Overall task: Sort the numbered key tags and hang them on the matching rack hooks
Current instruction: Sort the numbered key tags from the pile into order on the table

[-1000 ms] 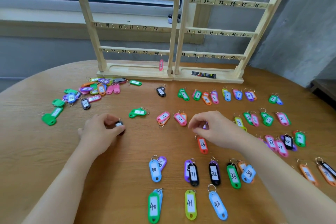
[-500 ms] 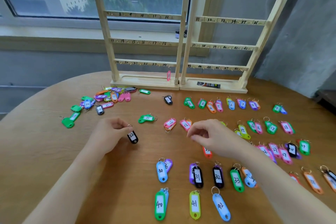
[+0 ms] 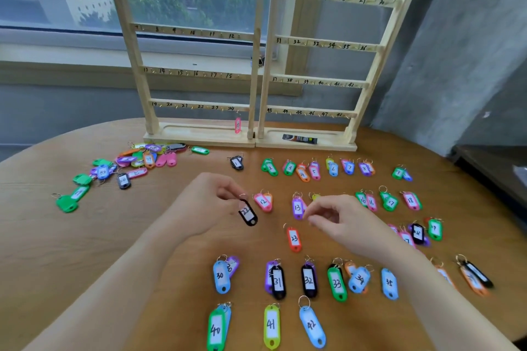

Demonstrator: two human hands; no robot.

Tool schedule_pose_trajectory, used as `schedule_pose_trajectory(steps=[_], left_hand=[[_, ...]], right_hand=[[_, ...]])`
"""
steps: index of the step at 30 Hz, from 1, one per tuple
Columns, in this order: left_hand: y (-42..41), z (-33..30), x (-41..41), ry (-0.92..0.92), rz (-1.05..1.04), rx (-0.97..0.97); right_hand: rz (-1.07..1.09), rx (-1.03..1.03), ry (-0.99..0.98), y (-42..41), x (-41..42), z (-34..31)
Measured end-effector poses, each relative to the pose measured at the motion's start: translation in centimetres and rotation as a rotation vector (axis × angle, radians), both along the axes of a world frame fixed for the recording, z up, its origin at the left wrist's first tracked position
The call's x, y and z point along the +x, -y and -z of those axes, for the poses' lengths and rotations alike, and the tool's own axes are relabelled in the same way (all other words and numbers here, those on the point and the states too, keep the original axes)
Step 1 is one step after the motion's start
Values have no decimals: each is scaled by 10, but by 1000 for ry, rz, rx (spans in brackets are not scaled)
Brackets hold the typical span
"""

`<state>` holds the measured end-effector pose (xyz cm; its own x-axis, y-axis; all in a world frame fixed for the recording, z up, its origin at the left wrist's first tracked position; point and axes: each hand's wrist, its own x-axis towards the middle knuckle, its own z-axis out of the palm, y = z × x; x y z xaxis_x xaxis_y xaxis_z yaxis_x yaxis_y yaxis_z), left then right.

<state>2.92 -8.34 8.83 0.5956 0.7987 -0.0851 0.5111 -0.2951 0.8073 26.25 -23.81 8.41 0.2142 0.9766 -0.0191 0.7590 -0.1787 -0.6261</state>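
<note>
Two pale wooden key racks with numbered hook rails (image 3: 196, 72) are standing side by side at the back of the round brown wooden desk (image 3: 71, 251). A single pink key tag (image 3: 237, 125) is hanging below the hook marked 24 on the left rack, and a small dark flat packet (image 3: 299, 139) is lying in the right rack's base tray.

The left hand (image 3: 199, 205) is pinching the metal ring of a black plastic key tag numbered 22 (image 3: 247, 212), its grip closed on the ring between thumb and fingertips. The tag is dangling just above the desk, long axis tilted, ring end up-left and rounded end down-right. The right hand (image 3: 342, 222) is hovering with thumb and forefinger curled close together; whether it is holding anything cannot be told.

An orange key tag numbered 23 (image 3: 293, 239) is lying between the hands, ring end pointing away. A loose heap of unsorted coloured key tags (image 3: 137, 161) is sitting at far left, its numbers too blurred to read. The right forearm is hiding several tags, and those at the right edge are smeared.
</note>
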Motion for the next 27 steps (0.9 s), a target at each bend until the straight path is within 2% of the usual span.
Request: schedule_pose_trajectory(steps=[4,8,14,21,27], left_hand=[[6,15,33,-95,133,8],[6,28,51,-212,239,96],[-6,35,39,-213,206,167],[-60,30,-56,-222,-99,238],[-111,65,-149,-247,-465,284]], right_hand=[[25,-12,-22,12,8,3],[41,-26,-46,18,10,3],[19,-47,-35,5,10,3],[-88,-47,-2,-52,-15,-3],[-200,-12,-5,-134,-68,-2]])
